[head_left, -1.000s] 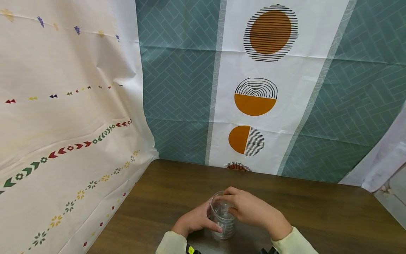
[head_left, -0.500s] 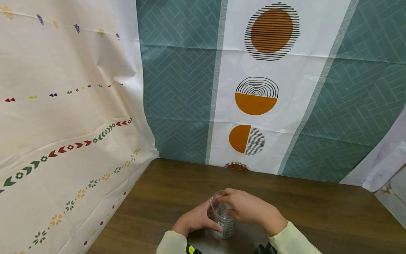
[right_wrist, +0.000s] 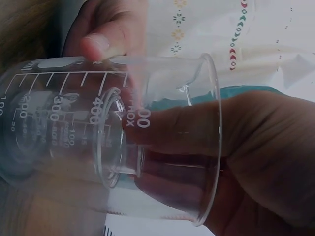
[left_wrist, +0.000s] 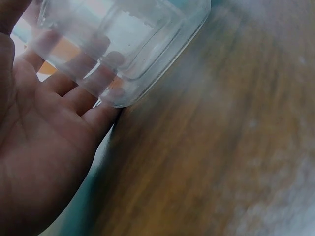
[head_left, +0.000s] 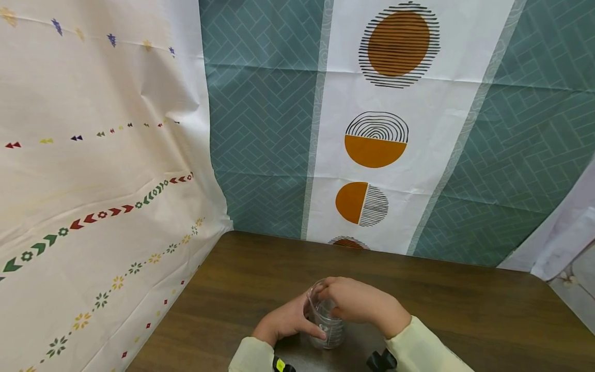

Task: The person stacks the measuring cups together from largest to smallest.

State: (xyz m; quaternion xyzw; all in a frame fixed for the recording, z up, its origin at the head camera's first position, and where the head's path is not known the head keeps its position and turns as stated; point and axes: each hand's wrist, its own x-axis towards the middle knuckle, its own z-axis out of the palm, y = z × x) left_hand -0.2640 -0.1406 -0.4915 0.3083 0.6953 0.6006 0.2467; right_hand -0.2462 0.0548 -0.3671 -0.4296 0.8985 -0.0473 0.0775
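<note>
A large clear beaker (head_left: 332, 333) with white printed graduations stands on the table in the head view. My left hand (head_left: 290, 320) grips its side, the thumb in front and the fingers behind, as the left wrist view shows through the clear wall (left_wrist: 142, 44). My right hand (head_left: 362, 302) reaches in over the rim. In the right wrist view, smaller beakers (right_wrist: 74, 130) sit nested inside the large one. Thumb and fingers of the right hand appear to pinch the rim of the innermost small beaker (right_wrist: 130, 166); the exact contact is blurred by the glass.
The brown wooden table (head_left: 260, 263) stretches out around the hands. A patterned white cloth (head_left: 116, 206) hangs along the left side, and a green and white curtain (head_left: 265, 155) rises behind the table's far edge. Dark wrist gear (head_left: 381, 360) shows by the right sleeve.
My right hand and wrist have shifted slightly left and down, the fingers deeper in the large beaker. The left hand and the large beaker have hardly moved.
</note>
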